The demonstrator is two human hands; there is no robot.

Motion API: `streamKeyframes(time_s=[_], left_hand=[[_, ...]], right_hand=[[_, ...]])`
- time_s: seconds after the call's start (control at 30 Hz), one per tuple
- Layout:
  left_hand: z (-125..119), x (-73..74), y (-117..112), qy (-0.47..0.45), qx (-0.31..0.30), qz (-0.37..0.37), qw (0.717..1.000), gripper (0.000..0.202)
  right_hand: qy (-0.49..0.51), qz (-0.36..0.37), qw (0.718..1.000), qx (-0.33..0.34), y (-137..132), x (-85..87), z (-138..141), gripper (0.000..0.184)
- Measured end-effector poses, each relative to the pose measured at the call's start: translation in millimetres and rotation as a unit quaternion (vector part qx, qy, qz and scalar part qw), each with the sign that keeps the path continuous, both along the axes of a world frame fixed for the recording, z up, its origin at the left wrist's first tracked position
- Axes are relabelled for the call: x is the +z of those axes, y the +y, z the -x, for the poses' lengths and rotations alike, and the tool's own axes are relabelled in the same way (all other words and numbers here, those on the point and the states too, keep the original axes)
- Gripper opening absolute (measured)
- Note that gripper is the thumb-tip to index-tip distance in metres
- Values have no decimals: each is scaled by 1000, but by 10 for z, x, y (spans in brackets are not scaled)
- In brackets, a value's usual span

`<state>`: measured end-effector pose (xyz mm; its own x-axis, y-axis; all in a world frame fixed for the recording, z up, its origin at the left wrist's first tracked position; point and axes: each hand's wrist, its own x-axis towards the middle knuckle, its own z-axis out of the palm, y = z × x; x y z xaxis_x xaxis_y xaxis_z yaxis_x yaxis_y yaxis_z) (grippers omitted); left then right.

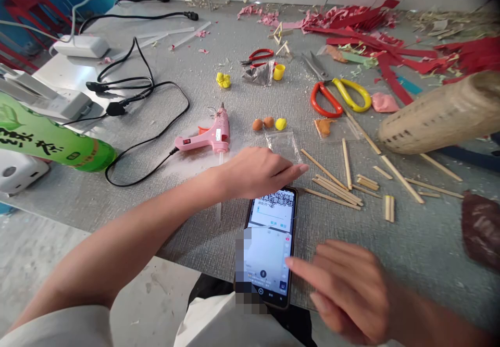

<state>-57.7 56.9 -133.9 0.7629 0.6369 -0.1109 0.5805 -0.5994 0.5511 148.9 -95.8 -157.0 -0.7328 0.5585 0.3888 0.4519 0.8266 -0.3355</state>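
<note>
A lit smartphone (269, 248) lies at the table's near edge, with part of it blurred out. My right hand (347, 284) points its index finger at the phone's right edge, thumb apart and the other fingers bent; it holds nothing I can see. Across the phone's top end is my left hand (261, 172), back upward, one finger stretched right and the rest curled under; anything inside is hidden. Beyond it, a pink hot glue gun (211, 137) lies on its side. Two brown balls (263, 123), a yellow ball (280, 123) and a clear bag (283, 146) lie near my left hand.
Thin wooden sticks (338, 190) are scattered to the right, near scissors (326, 94) and a cloudy bottle (437, 115). Left stand a green bottle (54, 138), power strips (80, 46) and looping black cords (150, 81). Red paper strips (363, 19) cover the back right.
</note>
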Motion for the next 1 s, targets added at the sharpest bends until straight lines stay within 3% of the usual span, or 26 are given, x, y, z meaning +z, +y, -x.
streamKeyframes(time_s=[0.13,0.2,1.0], left_hand=[[-3,1,-4,0,4,2,1000,66],[-6,0,-6,-3,1,2,1000,65],[-4,8,0,-6,-1,1,1000,67]], right_hand=[[-24,14,992,-119,57,-7,2,47],[-40,7,989,-144,64,-24,3,48],[-59,-1,987,-150,49,-11,8,44]])
